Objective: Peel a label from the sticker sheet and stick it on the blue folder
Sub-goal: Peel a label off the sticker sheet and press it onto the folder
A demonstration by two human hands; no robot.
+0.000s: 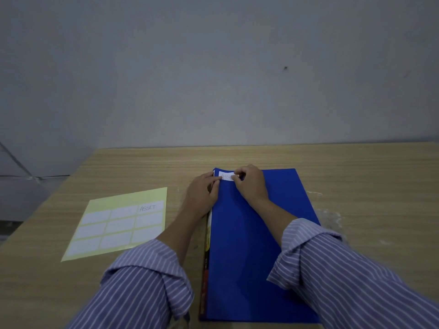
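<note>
A blue folder [256,233] lies lengthwise on the wooden table in front of me. A small white label [225,176] with handwriting sits at the folder's far left corner. My left hand [203,191] touches the label's left end with its fingertips, and my right hand [250,182] pinches its right end with curled fingers. Whether the label lies fully flat on the folder is not clear. The pale yellow sticker sheet [118,224] lies to the left, holding several white labels, one marked ASSET.
The wooden table [368,186] reaches back to a grey wall. Its left edge runs diagonally near the sticker sheet. A colourful printed strip [207,257] shows along the folder's left side. Faint pale smudges mark the table right of the folder.
</note>
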